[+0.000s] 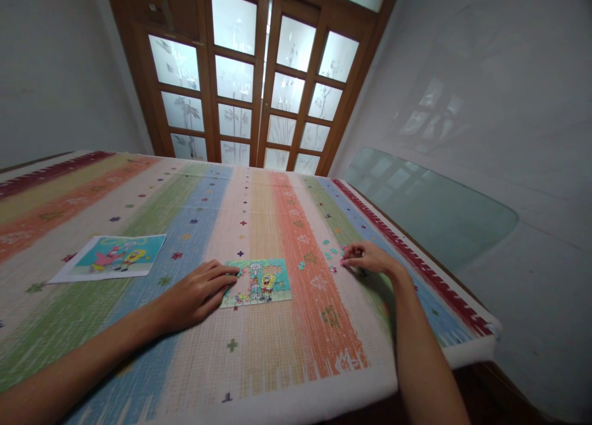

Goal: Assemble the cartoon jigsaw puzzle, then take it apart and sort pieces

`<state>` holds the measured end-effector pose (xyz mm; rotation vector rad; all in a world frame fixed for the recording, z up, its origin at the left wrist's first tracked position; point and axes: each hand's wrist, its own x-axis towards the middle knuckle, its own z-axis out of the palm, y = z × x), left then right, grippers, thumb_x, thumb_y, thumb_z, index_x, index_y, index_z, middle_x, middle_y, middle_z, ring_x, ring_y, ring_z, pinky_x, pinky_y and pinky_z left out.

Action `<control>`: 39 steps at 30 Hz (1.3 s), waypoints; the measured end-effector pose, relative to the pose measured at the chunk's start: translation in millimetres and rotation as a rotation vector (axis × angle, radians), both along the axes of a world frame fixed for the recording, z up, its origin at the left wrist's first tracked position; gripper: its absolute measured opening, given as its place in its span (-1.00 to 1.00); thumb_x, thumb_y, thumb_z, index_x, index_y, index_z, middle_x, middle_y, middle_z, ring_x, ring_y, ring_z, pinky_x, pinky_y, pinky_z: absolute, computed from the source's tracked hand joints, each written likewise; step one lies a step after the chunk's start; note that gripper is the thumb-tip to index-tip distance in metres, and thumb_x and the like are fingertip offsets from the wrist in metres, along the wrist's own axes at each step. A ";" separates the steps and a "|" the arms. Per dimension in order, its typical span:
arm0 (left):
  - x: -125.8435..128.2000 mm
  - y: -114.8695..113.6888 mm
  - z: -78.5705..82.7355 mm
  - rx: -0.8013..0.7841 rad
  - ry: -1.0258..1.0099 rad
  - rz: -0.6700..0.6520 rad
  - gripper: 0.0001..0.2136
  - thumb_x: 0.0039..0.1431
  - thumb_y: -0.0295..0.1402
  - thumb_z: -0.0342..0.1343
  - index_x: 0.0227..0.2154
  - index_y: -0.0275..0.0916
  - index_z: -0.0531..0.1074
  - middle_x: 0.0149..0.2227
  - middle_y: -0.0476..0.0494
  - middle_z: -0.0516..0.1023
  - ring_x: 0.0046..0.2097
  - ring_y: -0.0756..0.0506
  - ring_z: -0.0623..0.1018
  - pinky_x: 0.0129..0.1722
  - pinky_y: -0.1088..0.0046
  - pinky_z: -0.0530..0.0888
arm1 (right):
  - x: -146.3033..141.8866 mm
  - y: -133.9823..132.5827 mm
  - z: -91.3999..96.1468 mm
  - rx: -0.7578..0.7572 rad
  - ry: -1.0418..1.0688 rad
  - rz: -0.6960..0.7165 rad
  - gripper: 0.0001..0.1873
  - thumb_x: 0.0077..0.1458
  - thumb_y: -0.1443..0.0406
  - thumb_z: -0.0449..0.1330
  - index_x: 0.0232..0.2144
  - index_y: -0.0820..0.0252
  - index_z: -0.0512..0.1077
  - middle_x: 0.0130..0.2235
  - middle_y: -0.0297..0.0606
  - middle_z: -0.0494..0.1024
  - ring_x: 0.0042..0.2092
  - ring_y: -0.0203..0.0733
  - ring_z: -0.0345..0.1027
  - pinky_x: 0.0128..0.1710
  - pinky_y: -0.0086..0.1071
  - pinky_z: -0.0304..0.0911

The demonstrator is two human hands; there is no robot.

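Observation:
A partly assembled jigsaw puzzle (268,283) with cartoon figures lies flat on the striped tablecloth; gaps show in its upper part. My left hand (206,289) rests at its left edge, fingers stretched out flat with the tips touching the puzzle. Off to the right, my right hand (367,256) has thumb and fingers pinched together at a small pink puzzle piece (343,263). Several loose teal and pink puzzle pieces (327,254) are scattered just left of that hand. Its fingers hide part of this area.
A printed reference picture (123,255) on white paper lies at the left. The striped tablecloth (259,345) covers the table, whose front edge is close to me. Beyond stand wooden doors (259,98) with frosted panes. A glass panel (430,203) leans by the right wall.

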<state>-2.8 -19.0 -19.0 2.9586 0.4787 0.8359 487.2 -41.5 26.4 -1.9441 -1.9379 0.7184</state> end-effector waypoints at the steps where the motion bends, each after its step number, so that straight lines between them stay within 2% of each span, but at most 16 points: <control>1: 0.1 0.2 -0.5 0.003 0.002 0.001 -0.72 0.41 -0.48 -0.08 0.07 -0.21 0.42 0.09 -0.19 0.58 0.04 -0.15 0.56 0.08 0.19 0.49 | 2.0 1.1 0.0 0.046 -0.030 -0.022 -0.71 -0.06 0.10 0.31 -0.38 0.20 0.59 -0.39 -0.23 0.58 -0.33 -0.14 0.40 -0.31 -0.34 0.27; 4: 0.1 0.8 -2.0 0.014 0.009 0.005 -0.72 0.42 -0.47 -0.08 0.09 -0.20 0.41 0.09 -0.20 0.57 0.06 -0.16 0.55 0.10 0.17 0.49 | 7.8 5.5 -1.9 0.171 -0.171 -0.145 -0.73 0.03 0.20 0.24 -0.26 0.21 0.62 -0.30 -0.16 0.62 -0.28 -0.10 0.46 -0.26 -0.31 0.29; 8: -0.9 0.9 -2.2 0.002 0.007 0.005 -0.70 0.42 -0.49 -0.09 0.10 -0.19 0.40 0.08 -0.19 0.57 0.06 -0.16 0.55 0.11 0.17 0.49 | 11.0 10.3 -9.2 0.202 -0.268 -0.215 -0.70 0.08 0.24 0.25 -0.15 0.19 0.64 -0.23 -0.11 0.66 -0.21 -0.03 0.50 -0.18 -0.28 0.31; 12: -2.3 0.6 -0.9 -0.034 -0.008 -0.007 -0.68 0.39 -0.53 -0.08 0.10 -0.18 0.40 0.08 -0.19 0.57 0.06 -0.16 0.54 0.12 0.18 0.49 | 10.2 11.7 -16.7 0.175 -0.257 -0.188 -0.77 0.10 0.23 0.28 -0.23 0.19 0.65 -0.26 -0.11 0.68 -0.24 -0.03 0.51 -0.20 -0.28 0.32; 18: -1.1 0.4 0.5 -0.067 -0.034 -0.023 -0.66 0.36 -0.56 -0.07 0.10 -0.17 0.41 0.06 -0.18 0.57 0.04 -0.15 0.54 0.09 0.20 0.49 | 12.1 11.4 -19.0 0.161 -0.240 -0.199 -0.86 0.02 0.36 0.28 -0.34 0.18 0.63 -0.28 -0.14 0.69 -0.26 -0.07 0.53 -0.23 -0.32 0.34; 23: -0.4 -0.8 1.3 -0.070 -0.032 -0.025 -0.64 0.33 -0.58 -0.07 0.10 -0.17 0.40 0.06 -0.17 0.57 0.05 -0.15 0.54 0.11 0.19 0.48 | 8.0 12.9 -15.8 0.169 -0.218 -0.201 -0.85 0.09 0.25 0.28 -0.30 0.18 0.62 -0.25 -0.12 0.69 -0.25 -0.08 0.53 -0.23 -0.32 0.34; 29: -0.1 -2.9 3.5 -0.082 -0.020 -0.006 -0.66 0.35 -0.56 -0.09 0.09 -0.16 0.39 0.06 -0.18 0.56 0.03 -0.16 0.54 0.08 0.22 0.50 | 6.6 12.2 -13.5 0.141 -0.199 -0.199 -0.92 0.05 0.28 0.30 -0.43 0.18 0.56 -0.33 -0.14 0.68 -0.29 -0.09 0.52 -0.28 -0.34 0.33; 35: 0.3 -3.0 3.6 -0.082 -0.030 -0.012 -0.67 0.37 -0.55 -0.09 0.09 -0.17 0.39 0.05 -0.19 0.57 0.02 -0.17 0.55 0.06 0.20 0.51 | 12.9 10.3 -12.5 0.141 -0.215 -0.235 -0.86 0.03 0.27 0.30 -0.54 0.16 0.53 -0.41 -0.13 0.66 -0.32 -0.03 0.52 -0.29 -0.27 0.33; 39: -0.2 -2.5 3.5 -0.090 -0.032 -0.018 -0.66 0.36 -0.56 -0.07 0.10 -0.17 0.40 0.06 -0.20 0.58 0.03 -0.16 0.55 0.07 0.19 0.51 | 12.6 10.8 -12.9 0.156 -0.226 -0.243 -0.90 0.02 0.25 0.31 -0.48 0.15 0.57 -0.37 -0.13 0.67 -0.29 -0.01 0.53 -0.26 -0.27 0.35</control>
